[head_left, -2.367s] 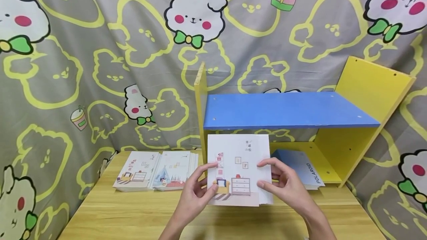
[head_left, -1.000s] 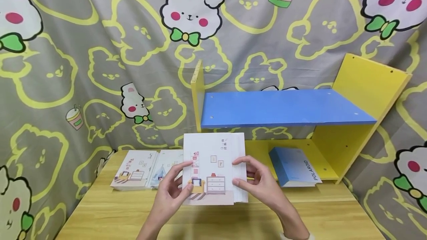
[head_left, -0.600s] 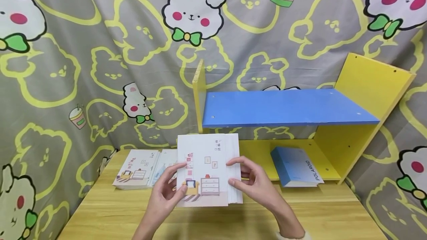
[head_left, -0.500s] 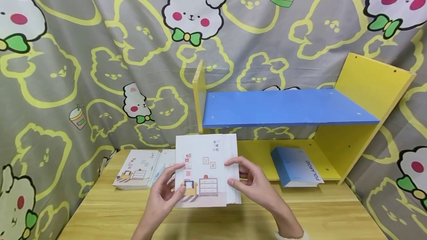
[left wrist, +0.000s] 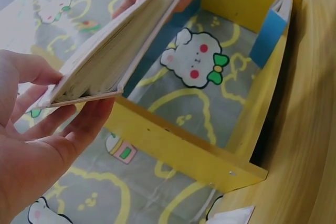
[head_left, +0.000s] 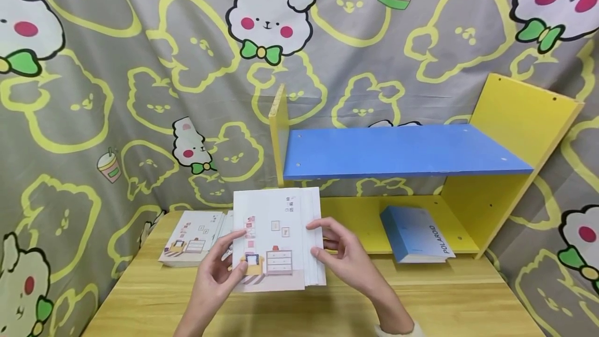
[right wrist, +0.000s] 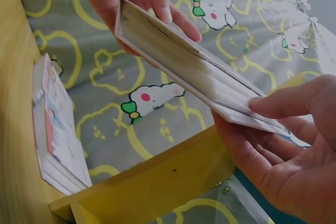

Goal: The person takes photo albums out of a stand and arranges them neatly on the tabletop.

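Pinching the left side of a white album (head_left: pixel 276 246) with the left grip (head_left: pixel 212 269), laid with thumb and index finger over the front cover and with the other fingers behind. Pinching the opposite side with the right grip (head_left: pixel 346 259), set on a narrow pale strip (head_left: pixel 314 274) beyond the cover's right edge. Held above the bench (head_left: pixel 304 316), with the cover facing the head camera, in front of the shelf's left end. Printed with a yellow armchair, a chest of drawers and two small picture frames. Filled, in the wrist views, with pale pages between stiff covers.

Set to the right of an armchair-print album (head_left: pixel 191 238), lying flat on the bench, and partly covering, in the head view, a second lying album (head_left: pixel 225 225). Backed by a yellow-sided shelf (head_left: pixel 524 124) with a blue board (head_left: pixel 402 152) across it. Placed left of a blue album (head_left: pixel 418 233) lettered POLAROID, resting on the lower yellow board (head_left: pixel 360 222) and reaching past its front edge. Enclosed by a grey curtain (head_left: pixel 360 61) patterned with white cartoon animals and yellow outlines.
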A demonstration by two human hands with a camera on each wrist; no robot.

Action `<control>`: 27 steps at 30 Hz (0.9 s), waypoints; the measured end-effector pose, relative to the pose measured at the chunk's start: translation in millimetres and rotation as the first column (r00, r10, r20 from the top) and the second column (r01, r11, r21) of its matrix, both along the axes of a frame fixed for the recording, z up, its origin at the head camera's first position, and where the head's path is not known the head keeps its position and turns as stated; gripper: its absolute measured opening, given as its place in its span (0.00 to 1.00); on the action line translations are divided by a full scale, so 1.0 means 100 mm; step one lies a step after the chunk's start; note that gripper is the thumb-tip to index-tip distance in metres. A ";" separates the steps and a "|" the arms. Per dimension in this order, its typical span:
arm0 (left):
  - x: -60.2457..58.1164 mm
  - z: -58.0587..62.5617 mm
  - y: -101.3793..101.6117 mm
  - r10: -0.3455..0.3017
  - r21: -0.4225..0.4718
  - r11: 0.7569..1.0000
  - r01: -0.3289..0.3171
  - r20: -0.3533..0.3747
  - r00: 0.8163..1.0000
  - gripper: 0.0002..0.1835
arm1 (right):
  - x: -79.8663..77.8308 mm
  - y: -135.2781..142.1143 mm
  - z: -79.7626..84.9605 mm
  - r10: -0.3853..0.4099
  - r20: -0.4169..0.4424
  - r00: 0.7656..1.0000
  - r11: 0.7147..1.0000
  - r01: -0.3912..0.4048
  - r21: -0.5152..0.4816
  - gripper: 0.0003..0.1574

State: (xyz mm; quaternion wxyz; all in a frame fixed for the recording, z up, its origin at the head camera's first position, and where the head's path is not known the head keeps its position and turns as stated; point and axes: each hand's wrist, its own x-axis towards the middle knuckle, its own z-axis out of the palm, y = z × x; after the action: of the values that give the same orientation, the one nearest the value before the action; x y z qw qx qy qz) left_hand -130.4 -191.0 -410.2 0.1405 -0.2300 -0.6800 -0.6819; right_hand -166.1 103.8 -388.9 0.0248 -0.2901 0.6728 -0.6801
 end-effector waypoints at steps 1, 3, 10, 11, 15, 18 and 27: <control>0.00 0.00 -0.01 0.000 0.002 1.000 0.000 -0.002 1.000 0.32 | 0.00 -0.01 0.00 -0.007 0.001 1.000 1.000 0.007 -0.008 0.23; 0.01 0.01 -0.03 -0.002 0.010 1.000 0.002 -0.007 1.000 0.32 | 0.00 -0.04 0.00 -0.019 -0.002 1.000 1.000 0.019 -0.018 0.23; 0.02 0.02 -0.09 0.019 0.012 1.000 -0.019 0.021 1.000 0.31 | 0.01 -0.12 -0.03 -0.075 0.006 0.997 0.996 0.075 -0.045 0.26; 0.02 0.02 -0.09 0.025 0.011 1.000 -0.025 0.023 0.999 0.31 | 0.01 -0.13 -0.03 -0.084 0.008 0.996 0.995 0.084 -0.050 0.26; 0.03 0.03 -0.11 0.053 0.012 0.998 -0.053 0.019 0.998 0.31 | 0.01 -0.18 -0.03 -0.117 0.009 0.993 0.990 0.117 -0.073 0.27; 0.03 0.04 -0.12 0.074 0.013 0.997 -0.074 0.009 0.997 0.30 | 0.02 -0.23 -0.02 -0.134 0.014 0.991 0.987 0.135 -0.088 0.27; 0.04 0.07 -0.22 0.137 -0.030 0.990 -0.135 0.060 0.989 0.30 | 0.01 -0.37 -0.03 -0.170 0.041 0.985 0.978 0.174 -0.116 0.27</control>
State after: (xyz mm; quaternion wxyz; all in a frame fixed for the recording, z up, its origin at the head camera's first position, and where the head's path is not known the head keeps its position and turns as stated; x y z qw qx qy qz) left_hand -126.5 -212.7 -403.5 0.1627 -0.1637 -0.7068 -0.6687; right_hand -164.8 67.1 -391.9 -0.0409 -0.2211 0.6531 -0.7231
